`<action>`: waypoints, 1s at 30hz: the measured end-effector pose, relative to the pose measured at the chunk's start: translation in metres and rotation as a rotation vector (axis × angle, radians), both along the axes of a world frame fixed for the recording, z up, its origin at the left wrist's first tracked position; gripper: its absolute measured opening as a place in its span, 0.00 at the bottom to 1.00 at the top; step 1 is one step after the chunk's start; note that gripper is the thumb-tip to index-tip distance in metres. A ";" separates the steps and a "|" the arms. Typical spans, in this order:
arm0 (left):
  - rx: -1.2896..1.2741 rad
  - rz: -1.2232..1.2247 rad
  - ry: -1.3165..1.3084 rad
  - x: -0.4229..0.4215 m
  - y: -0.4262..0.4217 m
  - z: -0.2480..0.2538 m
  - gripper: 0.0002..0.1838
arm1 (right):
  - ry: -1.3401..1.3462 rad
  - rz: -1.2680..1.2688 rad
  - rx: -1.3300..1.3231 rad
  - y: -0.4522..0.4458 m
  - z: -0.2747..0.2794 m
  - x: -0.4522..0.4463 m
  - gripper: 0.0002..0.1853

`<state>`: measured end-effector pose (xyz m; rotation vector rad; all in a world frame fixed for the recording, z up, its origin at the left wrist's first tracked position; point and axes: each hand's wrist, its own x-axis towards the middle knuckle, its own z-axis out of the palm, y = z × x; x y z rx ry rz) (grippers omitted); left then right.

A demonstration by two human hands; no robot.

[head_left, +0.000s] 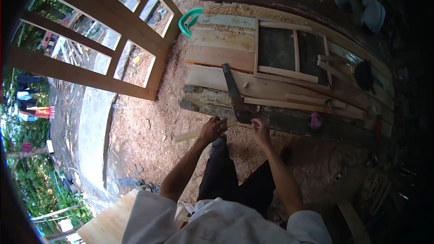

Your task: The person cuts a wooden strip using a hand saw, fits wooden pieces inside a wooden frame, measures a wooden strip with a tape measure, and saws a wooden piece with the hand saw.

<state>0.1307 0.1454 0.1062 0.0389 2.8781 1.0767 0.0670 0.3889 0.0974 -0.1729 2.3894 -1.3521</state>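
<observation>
My left hand [214, 129] is closed around a thin pale wood strip [187, 135], which sticks out to the left over the ground in front of the bench. My right hand [260, 132] is held at the bench's near edge with its fingers drawn together; whatever they may pinch is too small to make out. Right beside it, a handsaw [233, 88] lies on the boards, its dark handle toward me and its blade pointing away. Further right on the near beam sits a pink tape measure [315, 120].
A wooden frame with dark panels [276, 45] lies on the plank bench [219, 54], with loose strips [307, 104] around it. At left stands a large wooden lattice frame [135, 31]. A green plastic object [184, 23] is behind it. Shavings cover the ground.
</observation>
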 end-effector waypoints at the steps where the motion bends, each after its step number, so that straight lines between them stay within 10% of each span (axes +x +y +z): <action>1: -0.023 -0.056 0.052 0.001 -0.016 -0.006 0.22 | 0.058 -0.051 -0.008 -0.019 -0.009 0.006 0.12; 5: -0.123 -0.259 0.047 -0.028 -0.055 -0.018 0.25 | 0.474 0.120 0.385 -0.069 -0.040 -0.007 0.18; 15: -0.169 -0.432 0.148 -0.076 -0.078 -0.072 0.24 | 0.394 0.337 0.876 -0.107 -0.045 -0.017 0.15; 18: -0.192 -0.447 0.183 -0.071 -0.076 -0.086 0.25 | 0.529 0.191 0.730 -0.097 -0.041 -0.019 0.14; 22: -0.239 -0.565 0.301 -0.077 -0.072 -0.090 0.24 | 0.069 -0.690 -0.207 -0.065 -0.009 -0.025 0.23; 30: -0.142 -0.622 0.266 -0.089 -0.028 -0.102 0.27 | -0.159 -0.819 -0.862 -0.019 0.030 0.048 0.26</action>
